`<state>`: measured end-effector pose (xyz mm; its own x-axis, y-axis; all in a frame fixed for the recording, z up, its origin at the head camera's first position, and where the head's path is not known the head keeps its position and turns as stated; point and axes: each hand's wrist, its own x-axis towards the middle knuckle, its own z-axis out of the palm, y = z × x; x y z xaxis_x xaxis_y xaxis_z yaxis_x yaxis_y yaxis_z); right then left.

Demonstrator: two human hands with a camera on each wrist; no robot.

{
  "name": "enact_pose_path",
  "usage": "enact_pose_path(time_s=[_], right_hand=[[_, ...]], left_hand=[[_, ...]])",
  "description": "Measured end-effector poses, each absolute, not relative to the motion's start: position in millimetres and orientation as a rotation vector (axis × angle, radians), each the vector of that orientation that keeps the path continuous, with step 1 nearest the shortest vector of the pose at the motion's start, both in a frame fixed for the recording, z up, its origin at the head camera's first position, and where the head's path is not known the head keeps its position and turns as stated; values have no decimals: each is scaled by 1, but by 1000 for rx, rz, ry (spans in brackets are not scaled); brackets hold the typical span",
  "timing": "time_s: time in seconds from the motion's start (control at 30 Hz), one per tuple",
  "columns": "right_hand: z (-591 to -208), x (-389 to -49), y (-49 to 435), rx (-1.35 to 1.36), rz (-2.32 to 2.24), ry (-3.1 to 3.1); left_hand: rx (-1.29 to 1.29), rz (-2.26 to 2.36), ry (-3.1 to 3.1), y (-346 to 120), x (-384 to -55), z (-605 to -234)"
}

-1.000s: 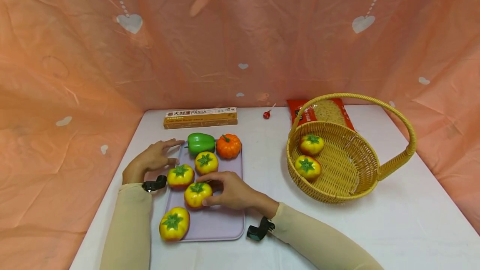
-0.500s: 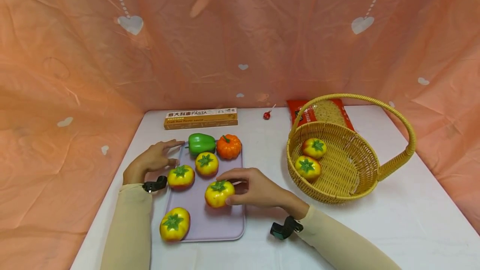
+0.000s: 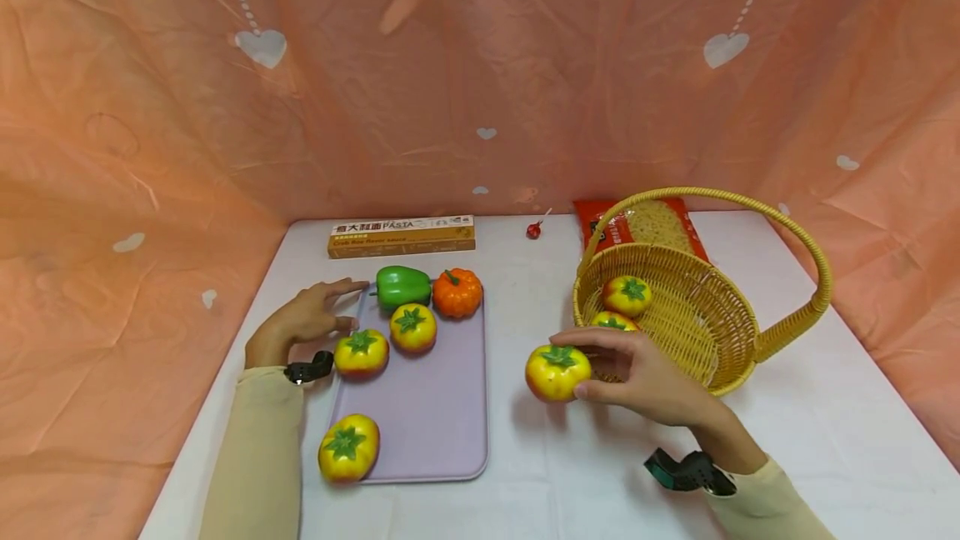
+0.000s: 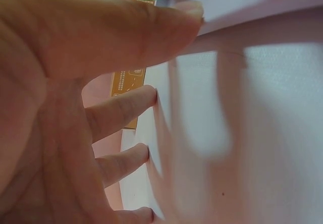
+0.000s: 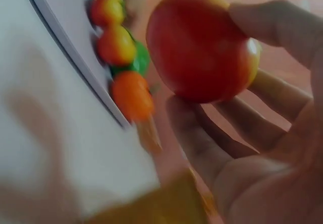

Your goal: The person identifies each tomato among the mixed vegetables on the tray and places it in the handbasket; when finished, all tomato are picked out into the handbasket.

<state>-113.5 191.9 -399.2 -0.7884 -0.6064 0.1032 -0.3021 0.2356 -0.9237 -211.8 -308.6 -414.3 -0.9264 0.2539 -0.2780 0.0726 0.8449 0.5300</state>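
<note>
My right hand (image 3: 637, 373) holds a yellow-and-red tomato (image 3: 557, 373) with a green star-shaped top, in the air between the tray and the wicker basket (image 3: 682, 340). In the right wrist view the tomato's red underside (image 5: 199, 47) sits between thumb and fingers. Two similar tomatoes are in the basket, one (image 3: 627, 296) behind the other (image 3: 613, 322), which my hand partly hides. My left hand (image 3: 307, 315) rests beside the left edge of the lilac tray (image 3: 427, 432), fingers spread, fingertips at the white table in the left wrist view.
On the tray are a green bell pepper (image 3: 402, 287), a small orange pumpkin (image 3: 457, 293) and three tomatoes, the front one (image 3: 349, 448) overhanging its corner. Behind stand a pasta box (image 3: 402, 237), a small red item (image 3: 533, 229) and a red pasta bag (image 3: 645, 223). The basket's handle (image 3: 813, 257) arches up.
My right hand has lifted the tomato off the tray and carried it right to the basket's near left side. The left hand stays in place. The rear tomato in the basket has shifted slightly.
</note>
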Motion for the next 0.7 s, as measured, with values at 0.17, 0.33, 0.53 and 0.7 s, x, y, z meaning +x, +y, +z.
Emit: enact_pose_path(time_s=[0.17,0.33,0.53,0.7], right_hand=[[-389,-102,234,-761,-1611,2331],[-384,-97,268,-645,-1589,2461],[-384,-97,285,-509,-1449,2585],[-389,-103,283,-503,-1382,2615]], left_hand=[[228,748,2680,-309,-212,-416],[227,749,2681,-310,-212,-417],[234,749,2685,-311,-211,-417],[211,762,2670,-311,-212,-417]])
